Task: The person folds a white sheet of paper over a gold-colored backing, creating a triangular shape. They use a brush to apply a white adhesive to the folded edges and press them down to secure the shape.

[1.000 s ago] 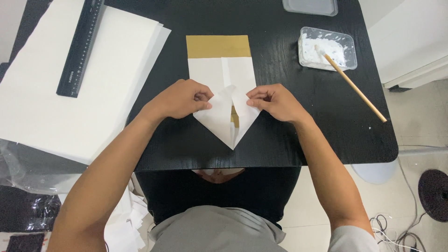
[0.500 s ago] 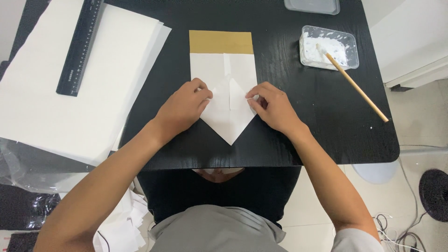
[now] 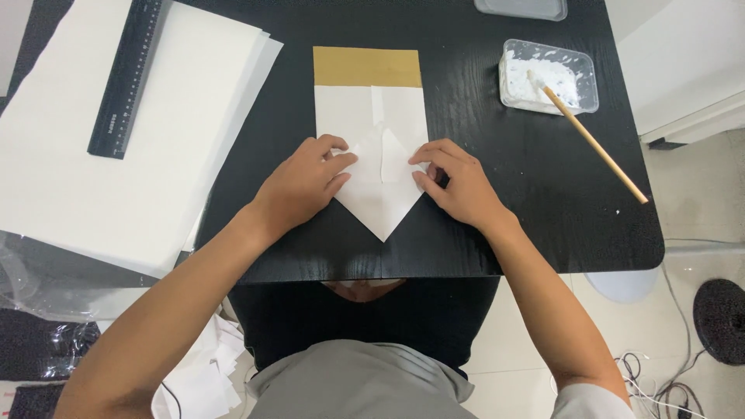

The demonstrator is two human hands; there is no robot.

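Observation:
A white folded paper [image 3: 379, 194] with a gold band at its far end lies on the black table [image 3: 481, 217], its near end folded into a downward point. My left hand [image 3: 304, 185] presses flat on the left folded flap. On the right flap rests my right hand [image 3: 458, 182], fingertips pushing down near the centre seam. Both flaps lie flat and meet along the middle line.
A stack of large white sheets [image 3: 116, 155] with a black ruler [image 3: 124, 77] on it covers the left. A clear tub of white paste [image 3: 549, 77] with a wooden stick [image 3: 597, 147] stands at the back right. Another clear lid [image 3: 520, 8] sits at the far edge.
The two corner flaps, raised a second ago, have been pressed flat onto the sheet. Both hands have moved slightly apart along the folds.

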